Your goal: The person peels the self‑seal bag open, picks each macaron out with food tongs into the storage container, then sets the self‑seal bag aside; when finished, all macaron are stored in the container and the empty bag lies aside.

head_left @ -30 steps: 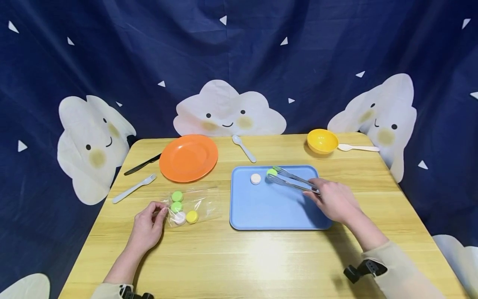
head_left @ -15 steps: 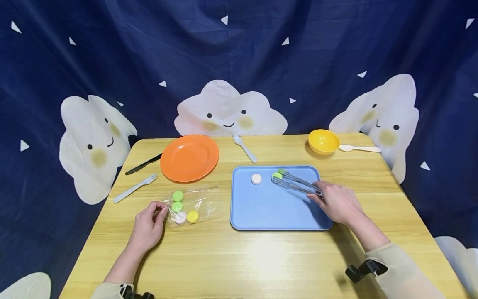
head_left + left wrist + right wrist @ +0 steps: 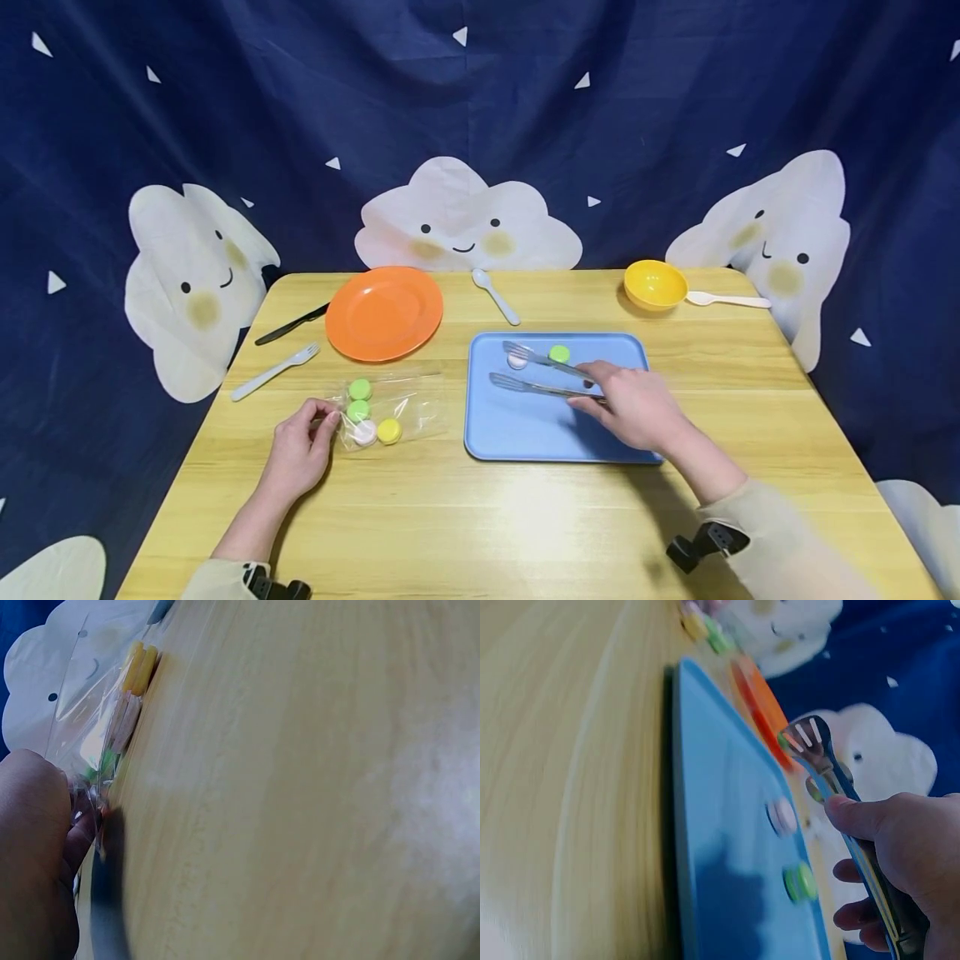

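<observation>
My right hand (image 3: 630, 404) grips metal tongs (image 3: 832, 780) above the blue tray (image 3: 495, 437). The tongs' arms are spread, with nothing between their tips. On the tray lie a green macaron (image 3: 801, 882) and a pale pink macaron (image 3: 781, 816); in the head view one tong arm crosses over the pink one. At the left, my left hand (image 3: 300, 446) pinches the edge of a clear plastic bag (image 3: 416, 408) on the table. Inside the bag are two green macarons (image 3: 359, 389), a pale one (image 3: 364, 432) and a yellow one (image 3: 389, 431).
An orange plate (image 3: 384, 313) is at the back left, beside a black knife (image 3: 291, 324) and a pale fork (image 3: 276, 372). A light spoon (image 3: 495, 297) lies behind the tray. At the back right a yellow bowl (image 3: 656, 285) stands next to a white spoon (image 3: 727, 299).
The tongs have come off the green macaron, which stays on the tray. My right hand has moved left, and the tongs have spread wider. My left hand keeps its pinch on the bag.
</observation>
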Demonstrator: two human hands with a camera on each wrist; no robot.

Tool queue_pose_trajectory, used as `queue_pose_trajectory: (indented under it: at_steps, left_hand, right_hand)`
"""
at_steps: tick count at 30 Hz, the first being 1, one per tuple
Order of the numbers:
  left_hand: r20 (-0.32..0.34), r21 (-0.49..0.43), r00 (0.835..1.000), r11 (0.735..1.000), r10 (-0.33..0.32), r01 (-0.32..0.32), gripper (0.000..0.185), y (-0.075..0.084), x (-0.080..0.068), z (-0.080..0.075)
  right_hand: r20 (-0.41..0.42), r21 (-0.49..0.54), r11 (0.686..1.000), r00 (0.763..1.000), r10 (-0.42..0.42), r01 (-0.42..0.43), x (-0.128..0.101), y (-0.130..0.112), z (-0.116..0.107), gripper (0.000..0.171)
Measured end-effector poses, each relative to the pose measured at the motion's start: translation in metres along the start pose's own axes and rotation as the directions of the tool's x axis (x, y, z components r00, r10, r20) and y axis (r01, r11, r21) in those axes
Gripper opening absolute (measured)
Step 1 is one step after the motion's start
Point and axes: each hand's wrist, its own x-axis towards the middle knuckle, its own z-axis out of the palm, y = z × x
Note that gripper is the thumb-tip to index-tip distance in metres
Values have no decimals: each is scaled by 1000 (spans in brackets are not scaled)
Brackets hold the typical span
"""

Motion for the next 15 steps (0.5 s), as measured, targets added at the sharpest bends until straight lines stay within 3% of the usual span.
queue_pose_trajectory:
  at_steps: [15]
  left_hand:
    - [-11,-3,1000,1000,2,-2,10,-2,0,2]
  right_hand:
    - [110,44,987,981,-159,155,52,-58,44,38]
